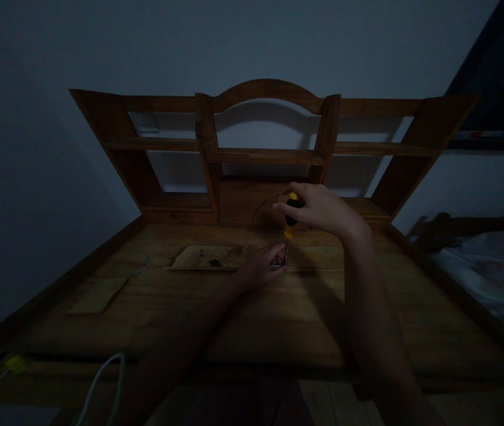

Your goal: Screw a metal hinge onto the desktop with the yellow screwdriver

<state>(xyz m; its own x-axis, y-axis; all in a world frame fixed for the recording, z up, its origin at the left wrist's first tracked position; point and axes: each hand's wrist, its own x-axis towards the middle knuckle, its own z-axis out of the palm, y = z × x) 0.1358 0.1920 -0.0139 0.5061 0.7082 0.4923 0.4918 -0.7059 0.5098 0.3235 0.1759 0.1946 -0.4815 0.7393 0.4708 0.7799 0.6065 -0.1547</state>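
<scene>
The room is dim. My right hand (320, 208) is closed round the black and yellow handle of a screwdriver (291, 220), held upright with its tip down on the wooden desk top (252, 307). My left hand (264, 264) rests on the desk just below it, fingers pinched on a small metal bracket (277, 264) at the screwdriver's tip. The bracket lies beside a flat wooden strip (209, 258) on the desk.
A wooden hutch (260, 155) with shelves stands at the back of the desk against the wall. A thin board (98, 296) and a small metal piece (137, 272) lie at the left. White cables (105, 373) hang at the front left. A bed (487, 266) is on the right.
</scene>
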